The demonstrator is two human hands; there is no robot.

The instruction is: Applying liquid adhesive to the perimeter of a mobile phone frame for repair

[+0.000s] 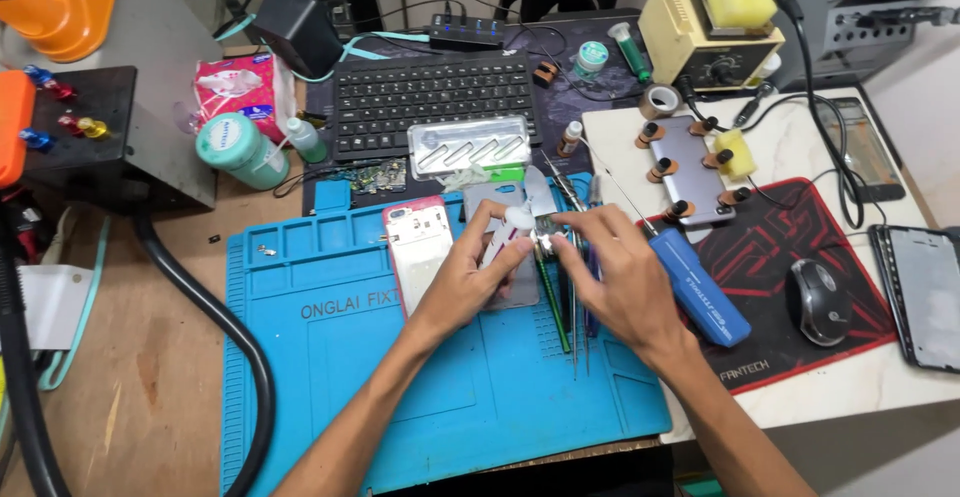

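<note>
Fingertips (545,225) apparently on small bottle (510,232)

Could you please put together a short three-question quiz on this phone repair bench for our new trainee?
1. True or false: both hands meet over the blue mat.
2. What lies just left of the left hand? A) computer mouse B) white phone back C) keyboard
3. Fill in: the blue-handled tool lies beside the right hand on the ____ side.

Key: 1 true; 2 B, the white phone back; 3 right.
</note>
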